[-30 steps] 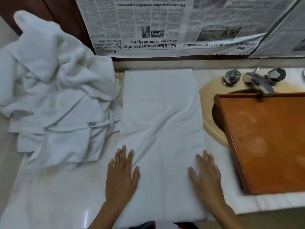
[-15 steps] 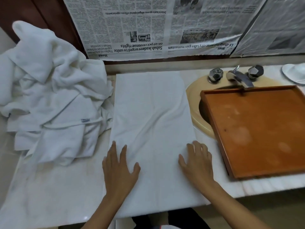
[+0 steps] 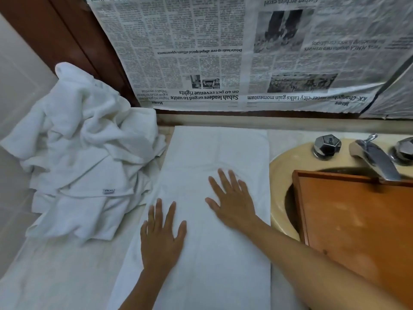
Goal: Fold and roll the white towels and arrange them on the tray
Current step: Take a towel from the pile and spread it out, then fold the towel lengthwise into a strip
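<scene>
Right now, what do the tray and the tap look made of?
The tray looks like wood, orange-brown, with a dull, worn finish and pale blotches. The tap looks like chromed metal: shiny grey with bright reflections.

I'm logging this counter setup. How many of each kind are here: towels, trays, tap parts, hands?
Flat white towel: 1
Crumpled white towel heap: 1, towels inside uncountable
Brown wooden tray: 1
Faceted chrome tap knobs: 2
Chrome tap spout: 1
Left hand, right hand: 2
Total: 8
</scene>
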`<act>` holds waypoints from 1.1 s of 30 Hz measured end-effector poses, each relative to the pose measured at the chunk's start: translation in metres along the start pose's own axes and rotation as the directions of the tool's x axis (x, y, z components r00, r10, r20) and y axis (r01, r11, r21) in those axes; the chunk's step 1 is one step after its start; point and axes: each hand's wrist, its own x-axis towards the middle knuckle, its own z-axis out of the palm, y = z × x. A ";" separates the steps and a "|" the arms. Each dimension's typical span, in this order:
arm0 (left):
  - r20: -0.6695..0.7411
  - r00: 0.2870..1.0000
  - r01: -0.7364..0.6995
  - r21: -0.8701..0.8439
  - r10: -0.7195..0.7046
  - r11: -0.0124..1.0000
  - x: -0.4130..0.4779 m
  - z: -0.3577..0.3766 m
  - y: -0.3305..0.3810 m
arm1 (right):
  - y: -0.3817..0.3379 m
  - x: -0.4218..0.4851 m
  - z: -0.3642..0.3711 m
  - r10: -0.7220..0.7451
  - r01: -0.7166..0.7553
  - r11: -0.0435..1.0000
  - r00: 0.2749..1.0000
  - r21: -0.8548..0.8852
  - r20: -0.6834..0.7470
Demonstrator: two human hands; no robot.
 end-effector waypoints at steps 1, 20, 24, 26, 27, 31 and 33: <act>0.005 1.000 0.003 0.001 -0.003 1.000 0.000 0.001 0.000 | 0.010 0.004 -0.007 0.026 -0.026 1.000 1.000 -0.005 0.014; 0.298 0.951 0.003 -0.289 0.087 0.957 -0.067 -0.011 0.194 | 0.129 0.073 -0.112 0.459 -0.450 0.876 0.888 0.175 -0.016; 0.216 0.974 -0.066 -0.045 0.074 0.997 -0.076 -0.003 0.205 | 0.117 0.077 -0.112 0.504 -0.489 0.847 0.863 0.206 -0.023; 0.214 0.972 -0.101 -0.002 0.099 0.995 -0.078 -0.001 0.207 | 0.114 0.077 -0.111 0.523 -0.482 0.822 0.850 0.303 -0.067; 0.209 0.973 -0.101 -0.004 0.100 0.995 -0.078 -0.002 0.208 | 0.113 0.077 -0.111 0.528 -0.463 0.803 0.845 0.374 -0.089; 0.212 0.977 -0.002 -0.124 0.029 0.992 -0.074 -0.020 0.208 | 0.114 0.077 -0.114 0.552 -0.355 0.694 0.821 0.627 -0.145; 0.151 0.987 0.081 -0.192 -0.052 0.978 -0.071 -0.018 0.202 | 0.117 0.076 -0.114 0.593 -0.328 0.583 0.797 0.744 -0.114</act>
